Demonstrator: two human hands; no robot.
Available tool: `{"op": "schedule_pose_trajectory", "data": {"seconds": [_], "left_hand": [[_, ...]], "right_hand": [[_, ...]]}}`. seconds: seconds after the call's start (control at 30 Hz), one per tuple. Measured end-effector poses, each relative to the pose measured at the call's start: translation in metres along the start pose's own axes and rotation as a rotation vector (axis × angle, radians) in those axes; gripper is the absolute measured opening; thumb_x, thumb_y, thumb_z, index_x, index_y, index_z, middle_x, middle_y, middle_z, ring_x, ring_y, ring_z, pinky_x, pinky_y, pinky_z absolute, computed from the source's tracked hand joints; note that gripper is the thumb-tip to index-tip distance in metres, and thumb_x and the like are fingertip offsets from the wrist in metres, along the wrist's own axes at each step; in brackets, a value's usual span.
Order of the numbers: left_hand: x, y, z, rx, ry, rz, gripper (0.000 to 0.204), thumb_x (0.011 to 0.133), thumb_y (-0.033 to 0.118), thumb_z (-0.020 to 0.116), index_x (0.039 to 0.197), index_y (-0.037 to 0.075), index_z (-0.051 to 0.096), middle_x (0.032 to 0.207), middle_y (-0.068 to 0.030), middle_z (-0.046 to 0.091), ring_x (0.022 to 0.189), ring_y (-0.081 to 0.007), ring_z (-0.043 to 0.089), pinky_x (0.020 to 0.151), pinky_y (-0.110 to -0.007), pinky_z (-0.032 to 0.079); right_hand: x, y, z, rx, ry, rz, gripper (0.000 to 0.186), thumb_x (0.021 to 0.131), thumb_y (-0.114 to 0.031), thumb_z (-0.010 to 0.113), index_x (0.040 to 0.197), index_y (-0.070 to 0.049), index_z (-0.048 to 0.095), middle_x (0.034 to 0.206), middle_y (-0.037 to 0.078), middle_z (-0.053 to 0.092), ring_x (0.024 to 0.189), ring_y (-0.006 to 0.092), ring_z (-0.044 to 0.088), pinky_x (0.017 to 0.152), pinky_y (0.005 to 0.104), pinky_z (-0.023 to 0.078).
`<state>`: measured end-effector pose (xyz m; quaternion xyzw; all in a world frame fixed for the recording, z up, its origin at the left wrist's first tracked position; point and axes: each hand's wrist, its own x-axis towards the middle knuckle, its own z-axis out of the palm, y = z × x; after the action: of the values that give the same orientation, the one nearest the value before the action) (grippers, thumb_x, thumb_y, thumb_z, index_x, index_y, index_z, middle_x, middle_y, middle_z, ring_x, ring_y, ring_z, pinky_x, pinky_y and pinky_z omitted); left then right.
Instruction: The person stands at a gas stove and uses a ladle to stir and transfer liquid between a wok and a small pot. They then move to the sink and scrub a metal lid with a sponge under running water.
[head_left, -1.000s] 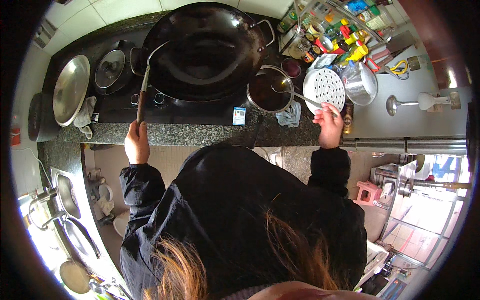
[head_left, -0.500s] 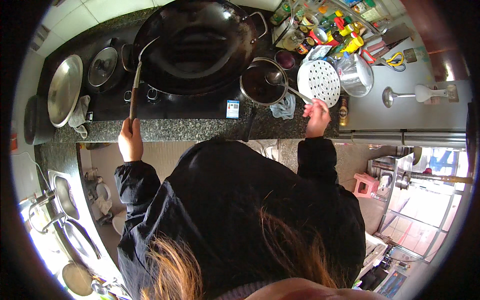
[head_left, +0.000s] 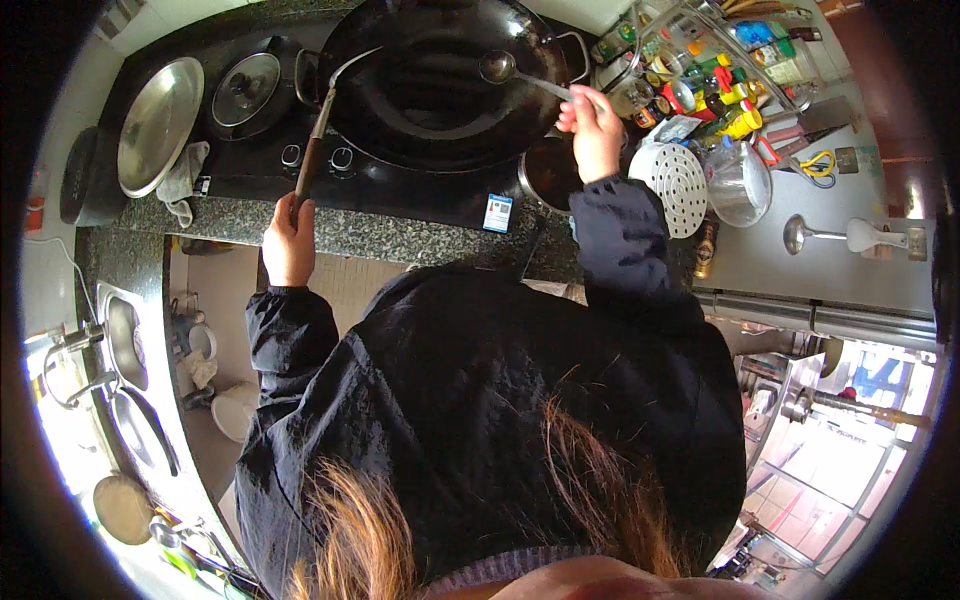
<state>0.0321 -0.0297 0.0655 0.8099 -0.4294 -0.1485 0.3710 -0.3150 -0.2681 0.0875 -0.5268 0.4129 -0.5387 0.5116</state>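
My left hand (head_left: 289, 245) is closed round the wooden handle of a wok spatula (head_left: 318, 140). Its thin metal end reaches over the left rim of a large black wok (head_left: 430, 125). With my right hand (head_left: 594, 135) I grip a metal ladle (head_left: 540, 82) by its handle. The ladle's round bowl hangs over the right part of the wok; I cannot tell whether anything is in it. Below my right wrist stands a pot (head_left: 546, 175), partly hidden by my hand and sleeve. A dark sheen shows on the wok's inner surface.
Left of the wok are a lidded pan (head_left: 246, 92), an oval metal tray (head_left: 160, 127) and a grey cloth (head_left: 186, 180). To the right stand a white perforated strainer (head_left: 670, 185), a clear plastic container (head_left: 738, 190), a rack of bottles (head_left: 690, 80), scissors (head_left: 815, 168) and a drink can (head_left: 706, 249).
My right hand has lifted the ladle out of the pot and carried it left and forward over the wok. My left hand keeps hold of the spatula at the wok's rim. The view has shifted slightly.
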Motion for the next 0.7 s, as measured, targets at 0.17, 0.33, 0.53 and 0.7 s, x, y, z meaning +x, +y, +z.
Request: {"op": "schedule_pose_trajectory", "data": {"seconds": [0.17,0.33,0.53,0.7], "left_hand": [[-0.001,0.003,-0.002,-0.003,0.016,-0.003,0.034,0.088,0.029,0.058,0.110,0.003,0.059,0.084,-0.0138,0.066,0.074,-0.0241,0.065,0.067,-0.033,0.049],[-0.001,0.004,-0.004,0.008,0.037,0.012,0.036,0.088,0.031,0.057,0.111,0.003,0.059,0.084,-0.0159,0.066,0.075,-0.0278,0.065,0.067,-0.034,0.049],[-0.002,0.008,-0.004,-0.010,0.010,-0.006,0.034,0.089,0.029,0.057,0.110,0.003,0.058,0.080,-0.0149,0.065,0.070,-0.0248,0.064,0.064,-0.033,0.048],[-0.002,0.008,-0.001,-0.029,0.022,0.021,0.033,0.089,0.028,0.057,0.111,0.003,0.057,0.078,-0.0133,0.064,0.067,-0.0221,0.062,0.062,-0.032,0.047]], "right_hand": [[0.035,0.027,0.029,-0.287,-0.077,-0.023,0.020,0.095,-0.015,0.051,0.108,-0.001,0.056,0.081,0.005,0.058,0.066,0.0097,0.055,0.061,0.0246,0.051],[0.034,0.037,0.041,-0.092,-0.049,0.158,0.017,0.093,-0.012,0.051,0.104,-0.001,0.058,0.073,0.006,0.057,0.060,0.0123,0.056,0.056,0.0271,0.053],[0.021,0.027,0.046,0.063,-0.025,0.382,0.020,0.093,-0.014,0.053,0.107,0.000,0.056,0.079,0.010,0.061,0.067,0.0170,0.060,0.064,0.0330,0.055],[0.007,0.009,0.041,0.186,-0.032,0.362,0.020,0.091,-0.015,0.055,0.104,0.001,0.056,0.077,0.012,0.061,0.064,0.0183,0.061,0.060,0.0320,0.056]]}}
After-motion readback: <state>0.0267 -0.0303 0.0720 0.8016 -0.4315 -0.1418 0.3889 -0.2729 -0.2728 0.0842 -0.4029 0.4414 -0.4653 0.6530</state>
